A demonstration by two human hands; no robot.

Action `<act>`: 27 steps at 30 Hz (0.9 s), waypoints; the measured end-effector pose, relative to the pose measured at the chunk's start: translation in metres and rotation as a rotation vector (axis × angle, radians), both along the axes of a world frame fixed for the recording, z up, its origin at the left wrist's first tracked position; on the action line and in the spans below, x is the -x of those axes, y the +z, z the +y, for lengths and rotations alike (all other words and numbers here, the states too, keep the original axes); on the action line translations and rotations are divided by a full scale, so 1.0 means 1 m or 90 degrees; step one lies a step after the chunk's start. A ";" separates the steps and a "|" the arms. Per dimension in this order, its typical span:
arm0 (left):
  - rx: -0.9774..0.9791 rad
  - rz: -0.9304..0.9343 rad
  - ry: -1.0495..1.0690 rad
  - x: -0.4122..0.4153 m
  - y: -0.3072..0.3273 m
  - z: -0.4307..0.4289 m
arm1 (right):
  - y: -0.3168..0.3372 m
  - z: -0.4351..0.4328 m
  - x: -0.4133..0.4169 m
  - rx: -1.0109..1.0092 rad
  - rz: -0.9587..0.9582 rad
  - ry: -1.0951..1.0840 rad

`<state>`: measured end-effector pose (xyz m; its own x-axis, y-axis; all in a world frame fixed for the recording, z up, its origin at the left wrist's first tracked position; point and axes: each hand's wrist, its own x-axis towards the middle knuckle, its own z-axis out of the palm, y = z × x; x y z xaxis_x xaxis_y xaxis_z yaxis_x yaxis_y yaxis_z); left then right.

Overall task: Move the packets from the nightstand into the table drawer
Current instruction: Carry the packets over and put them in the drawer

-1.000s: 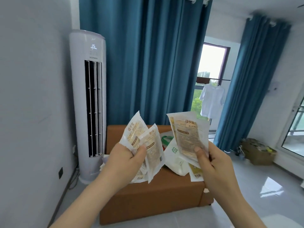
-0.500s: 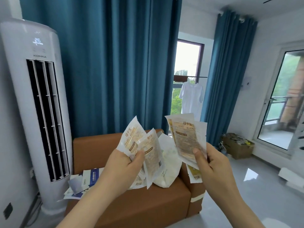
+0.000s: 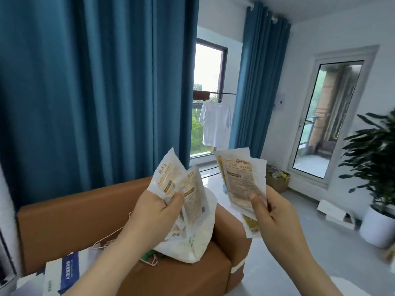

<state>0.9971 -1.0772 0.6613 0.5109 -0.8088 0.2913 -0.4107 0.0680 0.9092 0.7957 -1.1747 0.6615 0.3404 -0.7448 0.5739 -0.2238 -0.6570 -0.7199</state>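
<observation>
Your left hand (image 3: pixel 158 212) pinches a fan of packets (image 3: pixel 177 182) between thumb and curled fingers, raised over the right end of the brown nightstand (image 3: pixel 85 210), in front of a white bag (image 3: pixel 192 244) lying there. Your right hand (image 3: pixel 275 218) grips a second stack of packets (image 3: pixel 241 180) likewise, beyond the nightstand's right edge.

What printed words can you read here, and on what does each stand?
"暖手宝": front packet in the right hand.
"HAND WARMER": same packet, just below, faint.
"暖手宝": packets in the left hand, blurrier.
Print on the blue-and-white box and white bag: too blurred to read.
</observation>
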 end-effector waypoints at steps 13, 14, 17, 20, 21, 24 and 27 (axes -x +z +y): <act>-0.021 0.010 -0.085 -0.015 -0.009 -0.208 | -0.019 -0.174 -0.007 -0.023 0.009 -0.113; -0.024 0.012 -0.087 -0.014 -0.010 -0.226 | -0.019 -0.190 -0.004 -0.024 0.002 -0.119; -0.032 0.004 -0.093 -0.006 -0.011 -0.278 | -0.017 -0.237 0.007 -0.023 0.011 -0.141; -0.031 -0.011 -0.097 -0.001 -0.017 -0.327 | -0.018 -0.280 0.016 -0.015 0.036 -0.162; -0.041 -0.013 -0.102 0.000 -0.021 -0.342 | -0.021 -0.293 0.018 -0.020 0.049 -0.167; -0.080 -0.011 -0.123 -0.002 -0.036 -0.386 | -0.033 -0.330 0.022 -0.059 0.084 -0.180; -0.132 -0.013 -0.137 -0.006 -0.045 -0.430 | -0.050 -0.369 0.023 -0.102 0.124 -0.215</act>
<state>1.0032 -1.5074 0.6163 0.3162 -0.9414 0.1170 -0.4255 -0.0305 0.9045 0.7729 -1.5439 0.6116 0.1526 -0.9077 0.3909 -0.5490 -0.4068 -0.7302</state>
